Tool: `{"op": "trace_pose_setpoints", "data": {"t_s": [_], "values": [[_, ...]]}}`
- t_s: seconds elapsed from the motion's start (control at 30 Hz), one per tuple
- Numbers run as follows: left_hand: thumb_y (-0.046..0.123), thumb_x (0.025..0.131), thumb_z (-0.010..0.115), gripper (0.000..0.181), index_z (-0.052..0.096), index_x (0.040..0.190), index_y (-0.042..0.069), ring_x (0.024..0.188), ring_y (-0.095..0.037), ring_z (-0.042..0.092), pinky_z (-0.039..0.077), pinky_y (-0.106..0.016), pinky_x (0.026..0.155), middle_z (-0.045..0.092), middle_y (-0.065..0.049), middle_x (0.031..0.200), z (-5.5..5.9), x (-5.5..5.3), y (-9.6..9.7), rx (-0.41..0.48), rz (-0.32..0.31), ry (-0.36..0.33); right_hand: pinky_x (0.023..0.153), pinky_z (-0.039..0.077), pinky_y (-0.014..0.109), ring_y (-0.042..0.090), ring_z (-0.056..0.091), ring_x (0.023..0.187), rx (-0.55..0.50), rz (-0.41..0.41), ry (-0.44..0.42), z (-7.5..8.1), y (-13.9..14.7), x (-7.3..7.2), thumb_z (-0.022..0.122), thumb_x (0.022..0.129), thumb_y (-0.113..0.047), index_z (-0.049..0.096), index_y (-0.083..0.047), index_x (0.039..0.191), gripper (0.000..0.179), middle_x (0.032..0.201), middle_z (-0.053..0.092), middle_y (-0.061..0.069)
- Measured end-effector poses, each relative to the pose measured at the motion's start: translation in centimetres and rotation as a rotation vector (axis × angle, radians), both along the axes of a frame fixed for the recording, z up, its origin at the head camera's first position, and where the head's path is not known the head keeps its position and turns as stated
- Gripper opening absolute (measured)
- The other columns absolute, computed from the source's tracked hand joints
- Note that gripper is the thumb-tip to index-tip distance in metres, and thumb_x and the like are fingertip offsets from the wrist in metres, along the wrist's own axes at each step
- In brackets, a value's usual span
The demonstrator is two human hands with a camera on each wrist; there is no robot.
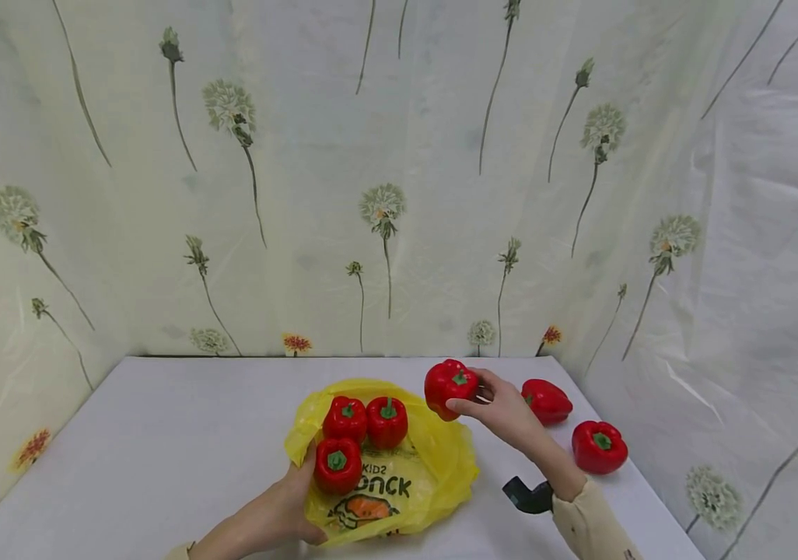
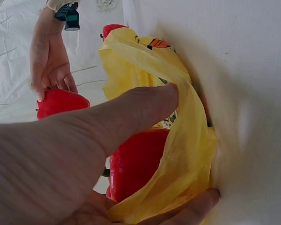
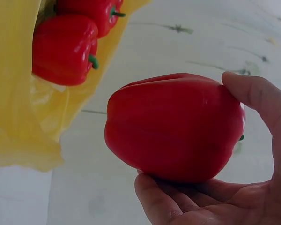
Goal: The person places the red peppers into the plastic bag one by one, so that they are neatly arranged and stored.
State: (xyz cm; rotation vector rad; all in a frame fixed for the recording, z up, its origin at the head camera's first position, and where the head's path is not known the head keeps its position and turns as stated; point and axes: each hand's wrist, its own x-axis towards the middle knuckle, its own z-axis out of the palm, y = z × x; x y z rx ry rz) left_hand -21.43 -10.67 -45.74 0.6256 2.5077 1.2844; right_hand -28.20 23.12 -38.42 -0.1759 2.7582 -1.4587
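A red bell pepper (image 1: pixel 449 387) with a green stem is held up by my right hand (image 1: pixel 504 408), thumb on one side and fingers on the other in the right wrist view. It overlaps the far right rim of a yellow plastic bag (image 1: pixel 444 459) in the head view. My left hand (image 1: pixel 280 505) grips the bag's left edge; in the left wrist view the thumb (image 2: pixel 150 101) lies inside the rim and the fingers outside. Three red peppers sit in the bag: a front one (image 1: pixel 337 467), a back left one (image 1: pixel 345 418) and a back right one (image 1: pixel 387 422).
On the white table (image 1: pixel 182 451), right of the bag, lie a tipped red pepper (image 1: pixel 546 401) and another red pepper (image 1: pixel 600 447). A black device (image 1: pixel 528 495) shows at my right wrist. Behind the table hangs a dandelion-print curtain (image 1: pixel 315 194).
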Motion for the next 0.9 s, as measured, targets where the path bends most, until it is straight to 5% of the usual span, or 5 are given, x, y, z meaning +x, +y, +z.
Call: {"op": "trace_pose_setpoints", "data": {"t_s": [0.9], "values": [[0.009, 0.058, 0.090, 0.144, -0.020, 0.152, 0.010, 0.143, -0.040, 0.021, 0.025, -0.063, 0.111, -0.002, -0.021, 0.160, -0.1, 0.1, -0.2, -0.012, -0.006, 0.001, 0.087, 0.057, 0.040, 0.031, 0.058, 0.119, -0.081, 0.255, -0.064, -1.2, -4.7, 2.8, 0.078, 0.079, -0.035, 0.046, -0.006, 0.139, 0.073, 0.134, 0.057, 0.013]]}}
